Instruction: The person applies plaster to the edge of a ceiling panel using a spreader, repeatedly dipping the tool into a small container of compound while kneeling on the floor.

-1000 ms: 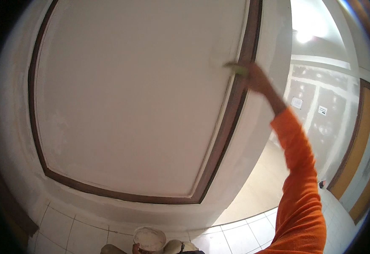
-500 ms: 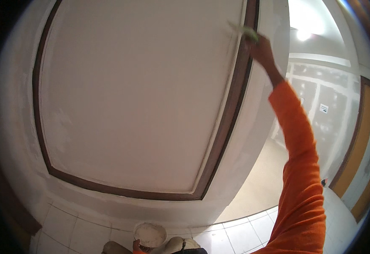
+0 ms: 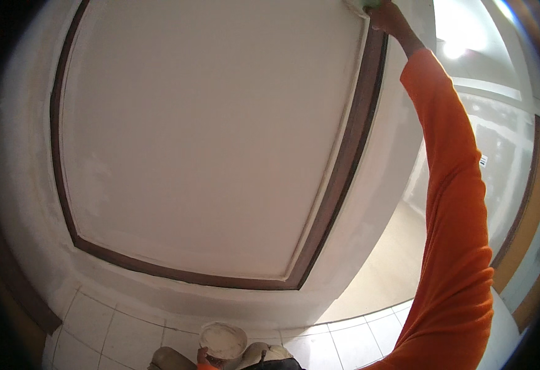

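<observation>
Apparently a smoothing stroke is in hand: well apart from the left hand (image 3: 203, 356), the right hand (image 3: 390, 20) is closed round a green tool (image 3: 373, 3), partly cut off by the view, at the edge of the pale panel (image 3: 208, 142) to its left; dark trim (image 3: 346, 166) runs below it. The left hand touches a bucket (image 3: 245, 343) of pale paste (image 3: 222, 338); whether it grips, I cannot tell. Further strokes would call for a steady wrist along that trim.
</observation>
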Available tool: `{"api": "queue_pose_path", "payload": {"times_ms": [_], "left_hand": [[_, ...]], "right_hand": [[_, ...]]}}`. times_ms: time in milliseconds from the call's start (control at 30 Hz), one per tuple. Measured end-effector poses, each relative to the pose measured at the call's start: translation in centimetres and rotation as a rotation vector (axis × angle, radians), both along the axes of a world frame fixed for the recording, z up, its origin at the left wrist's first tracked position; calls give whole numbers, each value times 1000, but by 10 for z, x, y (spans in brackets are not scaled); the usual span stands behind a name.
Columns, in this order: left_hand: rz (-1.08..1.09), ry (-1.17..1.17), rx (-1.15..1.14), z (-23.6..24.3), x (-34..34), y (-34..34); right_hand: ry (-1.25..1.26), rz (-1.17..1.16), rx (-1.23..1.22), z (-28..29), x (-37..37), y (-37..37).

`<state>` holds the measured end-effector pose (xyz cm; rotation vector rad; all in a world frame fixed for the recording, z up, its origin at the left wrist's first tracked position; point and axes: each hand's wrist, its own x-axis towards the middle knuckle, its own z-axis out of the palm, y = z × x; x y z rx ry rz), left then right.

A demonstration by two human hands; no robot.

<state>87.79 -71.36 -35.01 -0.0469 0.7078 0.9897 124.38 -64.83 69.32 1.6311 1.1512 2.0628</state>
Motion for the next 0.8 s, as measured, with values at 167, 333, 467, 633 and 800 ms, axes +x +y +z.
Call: {"api": "queue_pose_path", "payload": {"times_ms": [167,333,467,633,800], "left_hand": [[-16,-32,-17,-14,-8,-2],[19,19,-24,16,-8,-9],[21,66,-65,8,-11,-5],[24,-9,1,-8,-20,-1],[-4,-34,24,8,-15,-11]], "right_hand": [[549,824,67,-140,5,-11],[687,945,-124,-311,1,-17],[837,938,-264,-450,-16,-40],[1068,914,-459,-569,-43,-73],[1192,1150,-331,-499,-27,-87]]}}
